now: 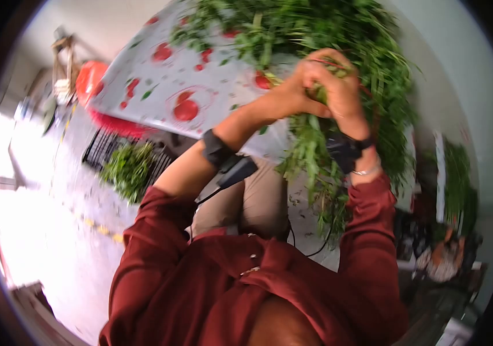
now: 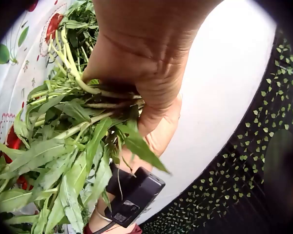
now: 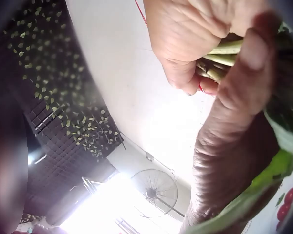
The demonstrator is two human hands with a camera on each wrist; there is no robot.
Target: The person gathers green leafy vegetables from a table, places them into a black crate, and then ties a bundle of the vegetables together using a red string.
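Green stems and long leaves form a bunch (image 2: 78,161) held above the table (image 1: 142,106), over its edge nearest the person. Both hands are together on it: the left hand (image 1: 295,95) and the right hand (image 1: 344,95) meet around the stems (image 3: 224,59), fingers curled about them, while the leaves hang down below. A thin red string (image 3: 140,12) shows by the right hand, and a bit of red lies at its fingers beside the stem ends.

Behind the hands, a big heap of loose greens (image 1: 373,52) spreads over the far and right side of the table. The cloth is white with red fruit printed on it, and small bits of leaf are scattered across. At the table's left corner hangs an orange-red bag (image 1: 89,79). On the floor below that side, a black crate (image 1: 101,151) has more cut greens (image 1: 128,173) on it. Over to the right stands another batch of greens (image 1: 457,179). A round fan (image 3: 152,192) shows in the right wrist view.
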